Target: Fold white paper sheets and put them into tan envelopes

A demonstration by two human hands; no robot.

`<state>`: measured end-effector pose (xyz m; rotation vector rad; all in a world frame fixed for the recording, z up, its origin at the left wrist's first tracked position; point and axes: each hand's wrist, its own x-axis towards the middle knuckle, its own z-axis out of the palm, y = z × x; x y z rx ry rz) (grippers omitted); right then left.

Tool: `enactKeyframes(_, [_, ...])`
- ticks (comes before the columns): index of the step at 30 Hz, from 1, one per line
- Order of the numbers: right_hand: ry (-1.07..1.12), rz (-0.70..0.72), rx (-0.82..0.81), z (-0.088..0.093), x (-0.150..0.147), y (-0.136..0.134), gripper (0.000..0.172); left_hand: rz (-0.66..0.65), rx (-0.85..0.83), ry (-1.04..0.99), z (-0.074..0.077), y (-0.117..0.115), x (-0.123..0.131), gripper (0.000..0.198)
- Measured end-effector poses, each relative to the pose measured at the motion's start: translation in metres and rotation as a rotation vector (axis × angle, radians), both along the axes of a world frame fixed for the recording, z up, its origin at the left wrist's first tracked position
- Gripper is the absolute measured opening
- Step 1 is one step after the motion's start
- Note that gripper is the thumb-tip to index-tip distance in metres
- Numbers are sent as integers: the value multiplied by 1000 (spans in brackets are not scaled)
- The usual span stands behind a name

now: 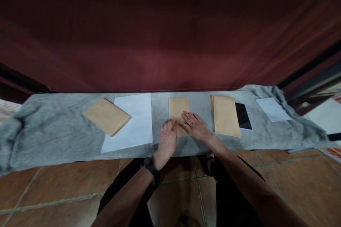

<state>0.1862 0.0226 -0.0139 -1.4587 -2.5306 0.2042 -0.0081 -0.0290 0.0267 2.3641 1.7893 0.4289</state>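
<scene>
A brown paper envelope [178,105] lies upright on the grey cloth in front of me. My left hand [168,136] rests at its lower left edge, fingers stretched out and partly over the paper. Flat across its right side lies my right hand [195,125], fingers extended and palm down. Between the hands the lower part of the envelope shows, partly covered by the fingers. Right of it sits a small stack of brown envelopes [226,117]. To the left, another brown envelope [105,115] lies aslant over white paper sheets [135,124].
A dark-screened phone or tablet [243,116] lies partly under the envelope stack. Further right is a white sheet [274,109] on the grey cloth [58,138]. A dark red cover [165,67] rises behind the bench. Tiled floor [58,184] lies in front.
</scene>
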Motion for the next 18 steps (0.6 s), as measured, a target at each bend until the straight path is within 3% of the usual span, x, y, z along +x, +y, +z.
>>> enactKeyframes(3, [-23, 11, -5, -1, 0, 14, 59, -255, -16, 7, -13, -13, 11, 52])
enactKeyframes(6, [-45, 26, -11, 1, -2, 33, 59, -328, -39, 31, -22, -25, 17, 58])
enactKeyframes(13, [-71, 21, 1, 10, -19, 87, 61, -383, -95, 29, -21, -29, 14, 64])
enactKeyframes(18, [-103, -10, -18, 16, -29, 110, 61, -400, -141, -30, -21, -30, 14, 69])
